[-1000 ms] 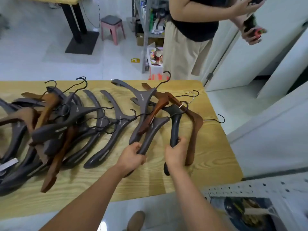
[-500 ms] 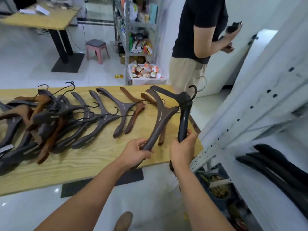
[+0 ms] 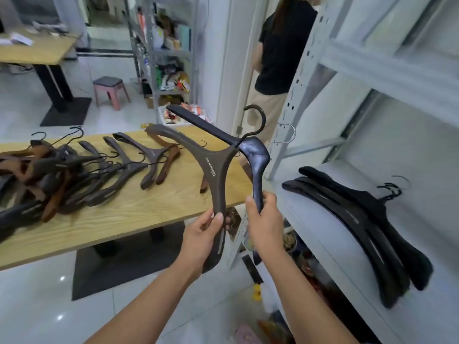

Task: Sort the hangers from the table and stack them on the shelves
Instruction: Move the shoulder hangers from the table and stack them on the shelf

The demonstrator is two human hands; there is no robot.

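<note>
Hangers (image 3: pixel 62 175) lay in a mixed heap, dark ones and brown ones, on the wooden surface (image 3: pixel 149 209) at nine o'clock of the view. Some more lay in a row beside the heap, toward the centre.

Near the centre the person held two hangers in the air, at the edge of the surface. The left hand (image 3: pixel 206 234) had its grip closed around the lower arm of a grey-brown hanger (image 3: pixel 213 167), with the thumb lying on the front of it. This hanger carried small white lettering at its middle, and its other arm pointed to ten o'clock. The right hand (image 3: pixel 263 219) had its grip closed around the lower arm of a dark shiny hanger (image 3: pixel 258 160), whose black hook curved up toward twelve o'clock. The two held hangers crossed near their necks; whether they touched there I could not tell.

At four o'clock a pale shelf (image 3: pixel 330 247) carried black hangers (image 3: pixel 360 224), stacked one on another with their hooks toward three o'clock. At one o'clock, behind the shelf post, stood a person in a black top (image 3: pixel 280 45). A pink stool (image 3: pixel 110 91) stood on the floor at eleven o'clock.
</note>
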